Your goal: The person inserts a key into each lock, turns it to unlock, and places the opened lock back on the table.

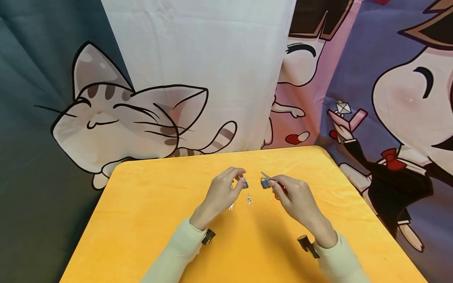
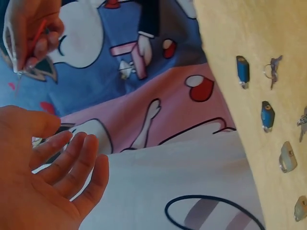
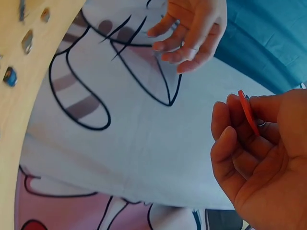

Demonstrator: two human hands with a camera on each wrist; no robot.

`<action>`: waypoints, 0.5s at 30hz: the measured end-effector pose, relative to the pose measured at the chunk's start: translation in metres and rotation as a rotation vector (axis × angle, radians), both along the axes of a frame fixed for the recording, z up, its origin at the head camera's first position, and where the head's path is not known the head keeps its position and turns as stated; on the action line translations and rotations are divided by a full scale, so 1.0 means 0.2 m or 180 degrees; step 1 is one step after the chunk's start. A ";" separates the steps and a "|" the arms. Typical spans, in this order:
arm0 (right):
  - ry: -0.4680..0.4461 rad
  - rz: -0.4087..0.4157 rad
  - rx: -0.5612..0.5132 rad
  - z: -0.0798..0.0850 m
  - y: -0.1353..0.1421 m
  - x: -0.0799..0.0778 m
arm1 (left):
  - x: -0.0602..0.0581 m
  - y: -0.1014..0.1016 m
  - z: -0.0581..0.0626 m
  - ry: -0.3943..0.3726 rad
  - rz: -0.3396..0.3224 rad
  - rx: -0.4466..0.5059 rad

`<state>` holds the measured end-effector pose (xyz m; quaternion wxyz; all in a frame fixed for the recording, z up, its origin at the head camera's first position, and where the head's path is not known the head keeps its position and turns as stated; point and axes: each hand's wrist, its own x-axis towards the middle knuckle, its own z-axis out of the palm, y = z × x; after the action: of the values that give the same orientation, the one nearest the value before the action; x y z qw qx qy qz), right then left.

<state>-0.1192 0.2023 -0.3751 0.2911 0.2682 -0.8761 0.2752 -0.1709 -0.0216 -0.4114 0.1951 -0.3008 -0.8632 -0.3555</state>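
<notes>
Above the table, my right hand (image 1: 297, 196) pinches a key (image 1: 266, 176) that points up and left. A flat red tag (image 3: 248, 112) hangs with it inside the curled fingers. My left hand (image 1: 221, 190) hovers opposite, its fingers loosely bent and apart, with nothing visible in them in the left wrist view. Two blue padlocks lie on the table: one padlock (image 1: 265, 183) near the right fingertips, the other padlock (image 1: 245, 184) partly behind the left fingers. Nearer me lie small keys (image 1: 249, 199) on a ring. The left wrist view also has a greyish padlock (image 2: 288, 157) and another padlock (image 2: 301, 209).
A yellow cloth covers the table (image 1: 141, 220). More keys (image 2: 274, 72) lie beside the padlocks. Behind the table hangs a cartoon-printed curtain (image 1: 212, 47), continuing along the right side. A dark strap piece (image 1: 308, 246) sits at the right wrist.
</notes>
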 end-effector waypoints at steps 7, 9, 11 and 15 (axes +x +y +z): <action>0.0009 -0.0167 0.0051 -0.02 0.10 0.01 | -0.10 0.11 -0.07 -0.0249 -0.0074 -0.0567; 0.0002 -0.0205 0.0067 -0.02 0.12 0.02 | -0.13 0.15 -0.09 -0.0314 -0.0087 -0.0750; -0.0020 -0.0251 0.0088 -0.03 0.14 0.02 | -0.16 0.18 -0.11 -0.0389 -0.0104 -0.0885; -0.0050 -0.0302 0.0105 -0.04 0.18 0.03 | -0.21 0.25 -0.16 -0.0510 -0.0097 -0.1069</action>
<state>-0.1123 0.2388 -0.3827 0.2926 0.2290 -0.8945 0.2487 -0.2134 0.0286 -0.4427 0.0674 -0.3129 -0.9185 -0.2322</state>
